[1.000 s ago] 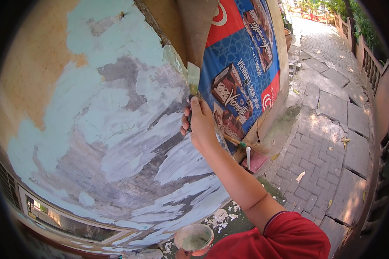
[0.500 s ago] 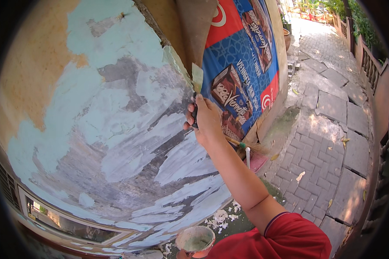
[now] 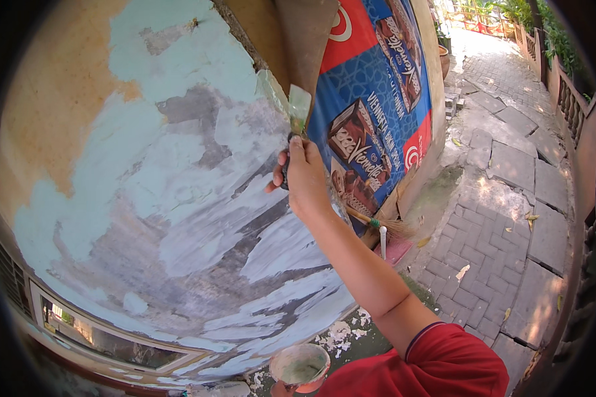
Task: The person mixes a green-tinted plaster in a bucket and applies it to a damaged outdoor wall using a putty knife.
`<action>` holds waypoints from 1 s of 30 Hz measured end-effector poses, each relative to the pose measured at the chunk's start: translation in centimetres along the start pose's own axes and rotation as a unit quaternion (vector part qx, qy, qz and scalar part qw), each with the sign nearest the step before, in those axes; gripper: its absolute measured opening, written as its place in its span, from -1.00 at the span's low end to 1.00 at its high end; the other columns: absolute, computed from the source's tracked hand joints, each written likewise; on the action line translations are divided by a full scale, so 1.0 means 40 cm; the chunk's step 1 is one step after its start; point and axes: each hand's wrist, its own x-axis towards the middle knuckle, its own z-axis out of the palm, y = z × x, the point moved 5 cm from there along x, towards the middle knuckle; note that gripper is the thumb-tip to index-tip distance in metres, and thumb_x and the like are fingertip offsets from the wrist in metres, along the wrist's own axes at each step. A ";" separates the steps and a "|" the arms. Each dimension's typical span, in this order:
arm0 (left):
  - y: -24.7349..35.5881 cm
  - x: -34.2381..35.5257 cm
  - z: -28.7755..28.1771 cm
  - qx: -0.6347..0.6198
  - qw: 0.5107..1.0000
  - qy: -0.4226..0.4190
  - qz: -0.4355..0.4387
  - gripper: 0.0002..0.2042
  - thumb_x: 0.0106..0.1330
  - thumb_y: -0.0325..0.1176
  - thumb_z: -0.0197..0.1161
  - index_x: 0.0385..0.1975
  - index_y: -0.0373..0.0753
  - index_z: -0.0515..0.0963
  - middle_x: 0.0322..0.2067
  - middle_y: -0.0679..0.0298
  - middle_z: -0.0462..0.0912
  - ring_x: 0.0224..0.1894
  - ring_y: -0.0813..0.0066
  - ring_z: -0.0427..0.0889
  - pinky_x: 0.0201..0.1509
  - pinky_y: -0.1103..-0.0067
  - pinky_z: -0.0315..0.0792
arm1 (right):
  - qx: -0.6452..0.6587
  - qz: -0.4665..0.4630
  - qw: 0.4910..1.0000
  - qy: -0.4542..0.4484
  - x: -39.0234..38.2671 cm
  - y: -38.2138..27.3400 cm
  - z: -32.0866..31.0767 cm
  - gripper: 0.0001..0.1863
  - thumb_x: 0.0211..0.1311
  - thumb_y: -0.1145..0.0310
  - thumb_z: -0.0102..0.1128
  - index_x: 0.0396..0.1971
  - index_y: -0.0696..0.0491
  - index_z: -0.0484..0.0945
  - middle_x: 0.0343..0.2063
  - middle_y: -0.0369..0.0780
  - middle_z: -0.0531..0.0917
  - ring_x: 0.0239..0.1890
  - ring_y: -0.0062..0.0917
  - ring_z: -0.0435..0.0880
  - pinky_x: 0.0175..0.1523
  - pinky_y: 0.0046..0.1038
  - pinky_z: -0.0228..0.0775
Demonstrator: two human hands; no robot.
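My right hand (image 3: 304, 173) is closed round the dark handle of a putty knife (image 3: 299, 106), its blade pointing up and smeared with pale green. The blade is near the corner edge of the wall (image 3: 179, 192), which is patched with pale blue-green and grey smears; whether it touches is hard to tell. Down at the lower edge, the fingers of my left hand (image 3: 283, 389) grip the rim of a small orange bucket (image 3: 315, 382). Greyish-green paste coats the bucket's inside. Most of the left hand lies outside the picture.
Right of the corner hangs a blue and red printed banner (image 3: 371, 112). A straw broom (image 3: 391, 226) and a white stick (image 3: 383, 241) stand below it. Pale flakes (image 3: 338, 336) litter the ground. A paved path (image 3: 483, 245) runs along a balustrade; a low window (image 3: 106, 334) sits lower left.
My right hand and the putty knife have shifted slightly left and down, and the blade has turned a little. My left hand stays at the bucket.
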 end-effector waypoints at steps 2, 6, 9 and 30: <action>0.000 0.003 0.005 0.000 1.000 -0.004 -0.006 -0.53 0.14 0.12 0.26 -0.44 -0.28 0.58 -0.51 0.00 0.64 -0.42 -0.01 0.62 -0.29 0.12 0.45 | -0.005 -0.024 0.999 -0.033 0.004 -0.033 0.063 -0.76 0.52 0.23 -0.22 -0.18 0.13 0.24 -0.46 -0.26 0.37 -0.70 -0.59 0.38 -0.62 -0.35 0.50; -0.008 -0.003 0.009 -0.005 1.000 -0.012 -0.016 -0.56 0.14 0.07 0.24 -0.43 -0.29 0.57 -0.51 0.00 0.63 -0.43 0.01 0.61 -0.29 0.12 0.46 | -0.035 0.004 0.999 -0.007 0.015 0.015 0.056 -0.77 0.51 0.23 -0.20 -0.19 0.11 0.25 -0.47 -0.28 0.37 -0.70 -0.60 0.38 -0.61 -0.35 0.51; -0.008 -0.001 0.014 -0.015 0.999 -0.015 -0.023 -0.58 0.13 0.03 0.23 -0.43 -0.30 0.56 -0.51 0.01 0.62 -0.43 0.02 0.61 -0.29 0.11 0.47 | 0.003 0.050 0.998 0.049 0.017 0.087 -0.065 -0.78 0.52 0.22 -0.21 -0.20 0.07 0.28 -0.50 -0.30 0.37 -0.70 -0.60 0.37 -0.60 -0.34 0.52; -0.025 0.009 0.048 -0.119 0.985 -0.029 -0.123 -0.74 0.09 -0.24 0.14 -0.41 -0.36 0.50 -0.52 0.02 0.56 -0.48 0.09 0.57 -0.31 0.08 0.55 | -0.012 0.018 1.000 0.022 -0.102 0.166 -0.142 -0.72 0.55 0.13 -0.32 -0.21 0.05 0.24 -0.56 -0.31 0.33 -0.72 -0.63 0.31 -0.64 -0.43 0.36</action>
